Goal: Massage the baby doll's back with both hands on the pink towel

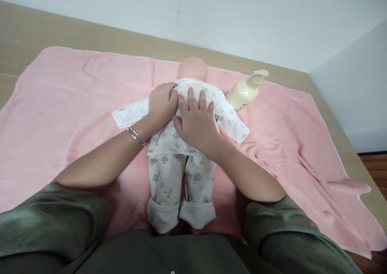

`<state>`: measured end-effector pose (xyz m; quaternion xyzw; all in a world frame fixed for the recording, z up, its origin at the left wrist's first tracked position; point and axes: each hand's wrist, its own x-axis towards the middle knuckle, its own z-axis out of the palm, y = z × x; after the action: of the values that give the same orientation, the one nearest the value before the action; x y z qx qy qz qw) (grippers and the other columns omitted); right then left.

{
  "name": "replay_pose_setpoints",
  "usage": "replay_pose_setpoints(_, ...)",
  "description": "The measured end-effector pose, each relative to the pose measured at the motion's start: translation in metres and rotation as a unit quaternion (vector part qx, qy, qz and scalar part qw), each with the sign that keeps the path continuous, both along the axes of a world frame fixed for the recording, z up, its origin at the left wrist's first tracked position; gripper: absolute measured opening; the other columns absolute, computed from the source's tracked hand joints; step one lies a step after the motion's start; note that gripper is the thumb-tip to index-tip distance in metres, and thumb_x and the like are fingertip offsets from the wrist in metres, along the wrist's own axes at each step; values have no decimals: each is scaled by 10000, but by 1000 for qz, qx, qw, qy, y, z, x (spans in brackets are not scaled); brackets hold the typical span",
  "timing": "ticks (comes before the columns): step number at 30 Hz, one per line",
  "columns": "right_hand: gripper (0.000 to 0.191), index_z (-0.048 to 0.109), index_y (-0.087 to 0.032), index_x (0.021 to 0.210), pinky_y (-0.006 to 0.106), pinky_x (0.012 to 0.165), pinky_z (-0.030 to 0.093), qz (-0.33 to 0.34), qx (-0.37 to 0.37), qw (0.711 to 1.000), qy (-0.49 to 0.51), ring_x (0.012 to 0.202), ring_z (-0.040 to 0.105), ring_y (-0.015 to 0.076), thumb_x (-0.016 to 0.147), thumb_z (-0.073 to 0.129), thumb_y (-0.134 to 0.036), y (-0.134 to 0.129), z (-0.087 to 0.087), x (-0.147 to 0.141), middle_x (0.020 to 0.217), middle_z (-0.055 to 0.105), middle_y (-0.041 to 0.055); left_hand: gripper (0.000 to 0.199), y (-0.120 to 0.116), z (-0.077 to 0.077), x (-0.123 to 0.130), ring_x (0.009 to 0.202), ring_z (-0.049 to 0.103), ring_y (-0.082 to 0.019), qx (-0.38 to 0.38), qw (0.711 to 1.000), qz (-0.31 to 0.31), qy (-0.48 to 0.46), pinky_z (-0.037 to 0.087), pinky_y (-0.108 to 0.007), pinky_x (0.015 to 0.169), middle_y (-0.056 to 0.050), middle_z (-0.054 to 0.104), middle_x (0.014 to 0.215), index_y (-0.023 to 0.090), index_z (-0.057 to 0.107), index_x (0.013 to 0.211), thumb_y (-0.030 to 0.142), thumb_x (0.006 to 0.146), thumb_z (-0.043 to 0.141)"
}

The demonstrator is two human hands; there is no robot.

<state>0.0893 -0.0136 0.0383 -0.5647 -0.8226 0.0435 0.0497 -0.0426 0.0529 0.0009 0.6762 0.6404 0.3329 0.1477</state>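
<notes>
A baby doll (192,69) in a white printed top (167,139) and matching trousers (197,177) lies with its head away from me. No face shows on the smooth head. My left hand (163,102), with bracelets at the wrist, rests at the top's left side near the shoulder, its fingers curving round the edge; whether they grip cloth is hidden. Flat on the middle of the top lies my right hand (198,121), fingers spread. Both doll sleeves stretch outward, and the trouser cuffs are folded up.
Under the doll, a pink blanket (90,104) covers much of the wooden table (90,34). A cream pump bottle (243,92) lies tilted beside the doll's right-hand sleeve. Behind the table stands a pale wall (242,20).
</notes>
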Motion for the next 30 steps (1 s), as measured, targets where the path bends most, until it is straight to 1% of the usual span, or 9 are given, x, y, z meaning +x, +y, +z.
replay_pose_setpoints(2, 642, 311, -201, 1683, 817, 1284, 165, 26, 1, 999, 21, 1664, 92, 470, 1074, 432, -365, 14, -2, 7, 1798, 175, 111, 506, 1, -1, -1, 1274, 658, -312, 4, 1000, -3, -1, 498, -502, 1163, -128, 734, 1355, 177, 717, 1282, 257, 945, 348)
replay_pose_setpoints(5, 593, 357, -248, 1662, 736, 1340, 137, 36, -10, 997, 60, 1676, 147, 371, 1082, 390, -366, 41, -4, 21, 1791, 226, 42, 498, 3, -4, -2, 1275, 657, -314, 19, 1000, -10, -3, 503, -504, 1155, -129, 735, 1349, 180, 717, 1285, 259, 950, 357)
replay_pose_setpoints(10, 603, 365, -226, 1652, 713, 1350, 114, 4, -6, 995, 99, 1678, 168, 349, 1084, 368, -428, 62, -9, 34, 1789, 226, 65, 494, 3, -8, 1, 1280, 646, -331, 40, 999, -13, 23, 488, -548, 1166, -149, 732, 1338, 165, 696, 1301, 249, 971, 339)
replay_pose_setpoints(16, 563, 416, -262, 1618, 823, 1288, 88, -32, 7, 993, 115, 1650, 246, 381, 1087, 374, -444, 51, -7, 28, 1770, 283, 84, 457, -18, -7, 16, 1349, 577, -350, 61, 997, -15, 42, 399, -608, 1224, -186, 666, 1375, 174, 625, 1350, 259, 1015, 325)
replay_pose_setpoints(19, 578, 359, -240, 1654, 863, 1249, 144, -65, -11, 993, 96, 1647, 237, 413, 1093, 351, -378, 40, 1, 22, 1771, 263, 123, 483, -25, -3, 20, 1428, 516, -368, 57, 997, -34, 40, 346, -619, 1263, -214, 605, 1460, 128, 574, 1413, 230, 1012, 324)
replay_pose_setpoints(22, 609, 299, -129, 1682, 738, 1305, 248, -72, -33, 995, 56, 1653, 214, 432, 1093, 330, -279, 24, 9, 14, 1773, 216, 195, 494, -18, -3, 16, 1394, 556, -337, 54, 996, -48, 45, 381, -553, 1260, -201, 638, 1430, 114, 603, 1392, 220, 998, 324)
replay_pose_setpoints(25, 643, 275, -6, 1668, 610, 1348, 276, -44, -30, 998, 35, 1655, 186, 452, 1091, 363, -277, 9, 12, 8, 1755, 197, 275, 494, -2, -6, 6, 1343, 608, -308, 40, 997, -58, 21, 437, -485, 1233, -168, 681, 1411, 123, 646, 1357, 243, 965, 369)
replay_pose_setpoints(28, 664, 276, 8, 1664, 616, 1350, 271, -28, -22, 998, 45, 1656, 174, 458, 1093, 381, -316, 7, 10, 7, 1749, 208, 282, 508, 10, -9, 0, 1359, 612, -292, 24, 998, -57, -7, 455, -458, 1233, -129, 681, 1448, 154, 656, 1368, 282, 946, 403)
replay_pose_setpoints(30, 658, 274, -7, 1669, 604, 1361, 254, -27, -28, 998, 58, 1663, 174, 431, 1099, 364, -325, 16, 7, 11, 1758, 212, 253, 513, 10, -10, 0, 1353, 618, -296, 23, 998, -58, 0, 461, -467, 1228, -136, 685, 1441, 154, 652, 1375, 298, 961, 388)
